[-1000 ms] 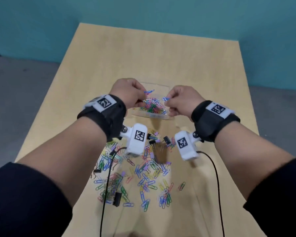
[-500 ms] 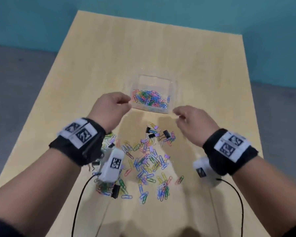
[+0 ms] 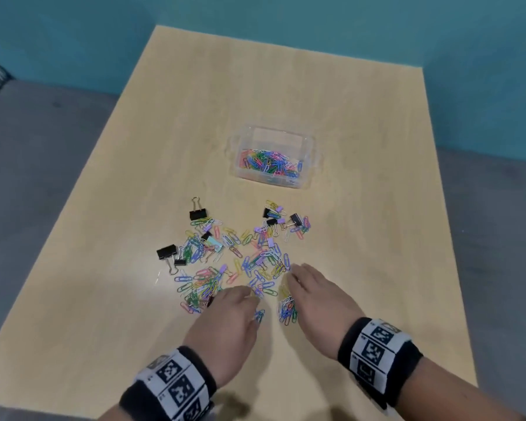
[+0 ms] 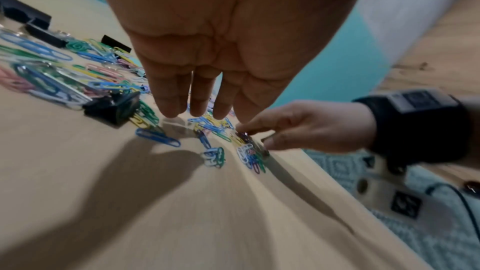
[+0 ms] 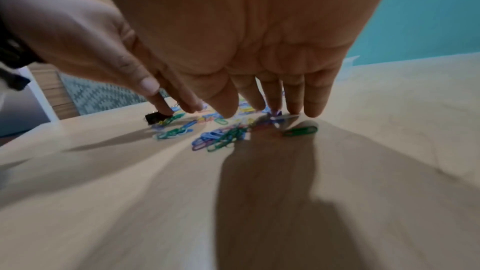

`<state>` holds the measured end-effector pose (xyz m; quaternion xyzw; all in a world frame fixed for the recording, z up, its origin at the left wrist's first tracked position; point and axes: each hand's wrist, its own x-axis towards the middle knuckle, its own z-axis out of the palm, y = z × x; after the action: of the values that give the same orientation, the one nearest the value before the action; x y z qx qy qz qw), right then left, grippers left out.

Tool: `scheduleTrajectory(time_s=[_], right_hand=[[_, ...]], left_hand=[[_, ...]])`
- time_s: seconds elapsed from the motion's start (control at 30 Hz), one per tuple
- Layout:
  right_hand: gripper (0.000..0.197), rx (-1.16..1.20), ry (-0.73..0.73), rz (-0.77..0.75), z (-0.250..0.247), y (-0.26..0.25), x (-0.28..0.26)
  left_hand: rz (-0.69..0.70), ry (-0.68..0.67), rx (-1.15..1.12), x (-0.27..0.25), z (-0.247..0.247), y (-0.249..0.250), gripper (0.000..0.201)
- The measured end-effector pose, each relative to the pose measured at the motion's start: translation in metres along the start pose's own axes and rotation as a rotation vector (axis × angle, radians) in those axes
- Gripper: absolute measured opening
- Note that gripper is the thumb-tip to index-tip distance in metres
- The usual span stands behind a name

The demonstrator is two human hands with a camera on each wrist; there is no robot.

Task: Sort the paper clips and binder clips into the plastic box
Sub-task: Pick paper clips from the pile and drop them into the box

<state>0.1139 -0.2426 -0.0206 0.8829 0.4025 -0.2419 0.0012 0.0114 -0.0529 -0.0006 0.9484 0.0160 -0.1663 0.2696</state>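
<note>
The clear plastic box (image 3: 307,141) stands at mid-table with coloured paper clips (image 3: 269,162) in its near part. Closer to me, loose paper clips (image 3: 249,253) and black binder clips (image 3: 198,213) lie scattered. My left hand (image 3: 249,296) reaches down onto the pile's near edge, its fingers straight (image 4: 171,108) and holding nothing, beside a black binder clip (image 4: 111,108). To its right, my right hand (image 3: 289,278) also points down with straight fingers (image 5: 314,108), the tips touching a small cluster of clips (image 5: 221,137). A green paper clip (image 5: 300,130) lies just under them.
The wooden table (image 3: 362,238) has bare surface around the box and the pile. Its edges run close on the left and right, with grey floor (image 3: 28,177) and a teal wall (image 3: 286,19) beyond. Black wristbands with markers sit on both wrists.
Both hands have left the box and drawn back towards me, down onto the near edge of the loose pile. The paper clips they pinched over the box are gone from their fingers.
</note>
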Motion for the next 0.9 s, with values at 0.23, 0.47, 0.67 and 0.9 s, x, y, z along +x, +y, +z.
scheduleTrajectory(time_s=[0.23, 0.47, 0.67, 0.9], right_hand=[[0.047, 0.063, 0.119, 0.093, -0.029, 0.004, 0.011], [0.057, -0.038, 0.063, 0.077, -0.015, 0.022, -0.012], [0.066, -0.027, 0.119, 0.185, -0.012, 0.032, -0.01], [0.068, -0.021, 0.049, 0.111, 0.009, 0.015, -0.026]], left_hand=[[0.088, 0.03, 0.172, -0.012, 0.01, 0.01, 0.026], [0.078, 0.014, 0.184, -0.026, 0.02, 0.002, 0.032], [0.081, 0.025, 0.198, -0.031, 0.024, 0.001, 0.033], [0.095, 0.041, 0.216, -0.03, 0.026, -0.001, 0.031]])
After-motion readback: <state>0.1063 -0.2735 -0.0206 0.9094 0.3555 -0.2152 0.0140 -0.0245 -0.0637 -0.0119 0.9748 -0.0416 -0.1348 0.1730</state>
